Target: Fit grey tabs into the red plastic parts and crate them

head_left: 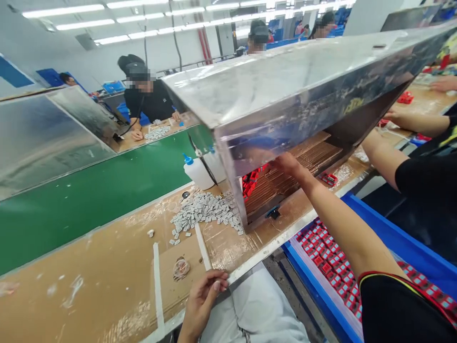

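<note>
My right hand (288, 164) reaches under a slanted metal hood (285, 90) onto stacked brown cardboard strips (285, 183). Its fingers curl down beside a cluster of small red parts (250, 181); what they grip is hidden. My left hand (204, 291) rests at the near edge of the brown taped worktable (107, 281), fingers bent over that edge. A heap of small grey pieces (204, 212) lies on the table between my two hands, just left of the hood's corner.
A green conveyor belt (89, 200) runs behind the table. Two white squeeze bottles (198, 171) stand by the hood. A blue crate (410, 247) with rows of red parts (332, 262) sits low on my right. A co-worker's arms (385, 157) work at right; another person (146, 95) sits across the belt.
</note>
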Tool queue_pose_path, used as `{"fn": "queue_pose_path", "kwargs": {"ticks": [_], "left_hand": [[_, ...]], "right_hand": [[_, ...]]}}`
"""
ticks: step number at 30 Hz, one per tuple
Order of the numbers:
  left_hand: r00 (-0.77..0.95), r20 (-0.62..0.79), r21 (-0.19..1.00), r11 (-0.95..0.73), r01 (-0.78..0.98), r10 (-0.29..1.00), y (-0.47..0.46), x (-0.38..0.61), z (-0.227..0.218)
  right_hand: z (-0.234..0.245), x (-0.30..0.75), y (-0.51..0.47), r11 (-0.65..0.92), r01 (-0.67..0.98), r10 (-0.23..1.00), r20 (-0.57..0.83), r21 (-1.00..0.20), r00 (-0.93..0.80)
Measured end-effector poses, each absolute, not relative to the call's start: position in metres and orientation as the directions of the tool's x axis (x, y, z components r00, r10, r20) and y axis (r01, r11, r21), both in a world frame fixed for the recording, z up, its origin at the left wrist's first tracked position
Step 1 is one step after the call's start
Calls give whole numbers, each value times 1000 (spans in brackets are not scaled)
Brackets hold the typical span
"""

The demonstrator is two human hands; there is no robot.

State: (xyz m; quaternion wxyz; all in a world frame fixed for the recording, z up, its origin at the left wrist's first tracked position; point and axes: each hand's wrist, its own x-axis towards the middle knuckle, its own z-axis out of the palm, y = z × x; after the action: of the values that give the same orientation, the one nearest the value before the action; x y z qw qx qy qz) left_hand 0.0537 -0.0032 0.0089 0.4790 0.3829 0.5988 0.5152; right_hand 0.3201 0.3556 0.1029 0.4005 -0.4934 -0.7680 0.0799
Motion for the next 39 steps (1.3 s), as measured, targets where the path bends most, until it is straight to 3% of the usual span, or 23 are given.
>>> {"fn": "queue_pose_path", "kwargs": {"ticks": [4, 7, 8, 10, 12, 14, 17, 20, 23, 26, 30, 35, 39], "left_hand": [[-210, -163, 986, 154, -59, 964, -4, 50, 2], [-106, -102, 995, 101, -14, 989, -5, 43, -5], [-70, -78, 997, 79, 18, 994, -5, 41, -6], [-21, -30, 995, 31, 90, 999, -6, 38, -7], [6, 20, 989, -21, 143, 1000, -7, 38, -5], [53, 68, 981, -76, 180, 996, -9, 40, -2], [154, 138, 958, -171, 229, 978, -12, 38, 5], [99, 209, 936, -229, 269, 973, -18, 21, 5], [-21, 195, 924, -176, 339, 981, -29, -1, 0], [-114, 139, 930, -91, 355, 984, -41, -16, -5], [-214, 29, 973, 21, 228, 976, -46, -20, -9], [-215, -37, 999, 41, 12, 976, -41, -22, -12], [-198, -20, 1000, 17, -16, 980, -38, -24, -13]], "right_hand": [[114, 331, 342, 422, 771, 872, 445, -476, -203], [118, 348, 297, 367, 801, 880, 455, -473, -134], [114, 352, 274, 347, 798, 879, 468, -492, -94], [98, 355, 221, 288, 693, 892, 448, -661, 57], [72, 344, 164, 278, 488, 955, 294, -828, -46], [44, 316, 112, 170, 284, 967, 105, -944, -232], [13, 259, 58, -82, 111, 872, -125, -990, -474], [0, 209, 38, -163, 77, 806, -178, -984, -565], [-5, 179, 45, -101, 78, 767, -128, -992, -629], [-6, 165, 63, 94, 148, 775, -21, -984, -632], [-2, 146, 85, 318, 227, 794, 128, -921, -594], [9, 118, 106, 394, 170, 709, 181, -903, -682], [21, 109, 112, 468, 152, 644, 219, -870, -733]]}}
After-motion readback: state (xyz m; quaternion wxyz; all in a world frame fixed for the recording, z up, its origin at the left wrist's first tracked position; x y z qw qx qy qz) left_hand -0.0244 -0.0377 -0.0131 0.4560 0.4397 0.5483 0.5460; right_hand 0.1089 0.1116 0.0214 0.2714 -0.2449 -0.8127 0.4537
